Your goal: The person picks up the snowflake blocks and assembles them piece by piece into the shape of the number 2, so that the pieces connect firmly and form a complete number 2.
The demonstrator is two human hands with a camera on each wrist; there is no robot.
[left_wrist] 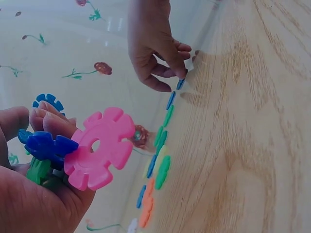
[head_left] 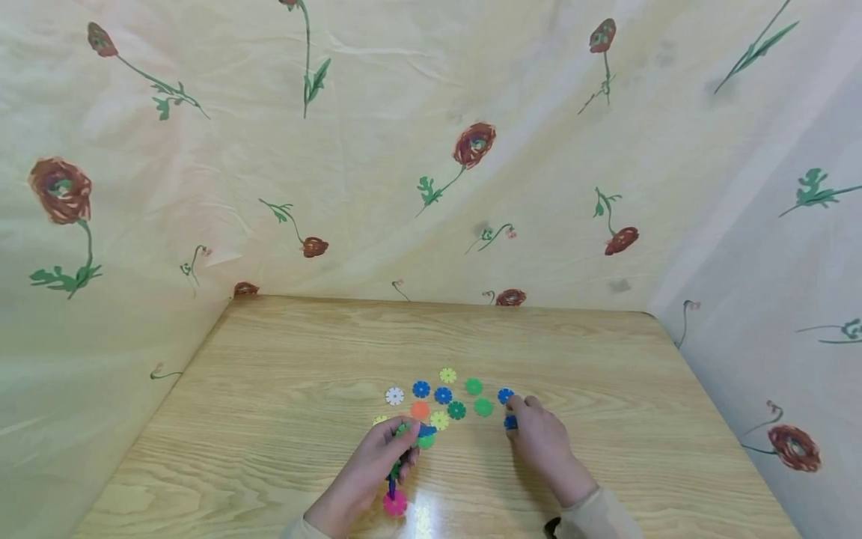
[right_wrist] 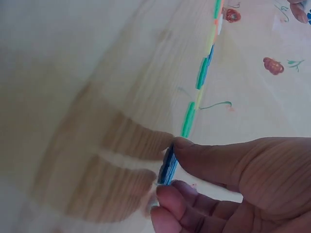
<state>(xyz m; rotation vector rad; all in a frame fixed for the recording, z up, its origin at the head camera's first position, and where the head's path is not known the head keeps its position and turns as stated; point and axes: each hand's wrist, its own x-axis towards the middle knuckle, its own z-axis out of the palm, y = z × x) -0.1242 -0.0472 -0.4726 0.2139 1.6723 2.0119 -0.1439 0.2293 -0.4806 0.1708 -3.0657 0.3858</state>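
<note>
My left hand (head_left: 387, 449) holds a small linked chain of notched plastic snowflake discs. In the left wrist view a pink disc (left_wrist: 101, 148) stands at its near end, joined to a blue disc (left_wrist: 48, 146), with a green disc (left_wrist: 39, 171) behind. Another blue disc (left_wrist: 48, 103) shows past the fingers. My right hand (head_left: 542, 438) is low over the tabletop, right of the loose discs. Its thumb and fingertips pinch a blue disc (right_wrist: 167, 166) at the edges. In the head view two blue discs lie at this hand, one (head_left: 506, 396) by the fingertips, the other (head_left: 510, 422) partly covered.
Loose discs lie flat on the wood-grain table (head_left: 269, 359) between the hands: a white disc (head_left: 393, 396), an orange disc (head_left: 420, 409), a dark green disc (head_left: 456, 409), a yellow disc (head_left: 447, 375) and several more. Flowered cloth (head_left: 377, 150) hangs around the table's back and sides.
</note>
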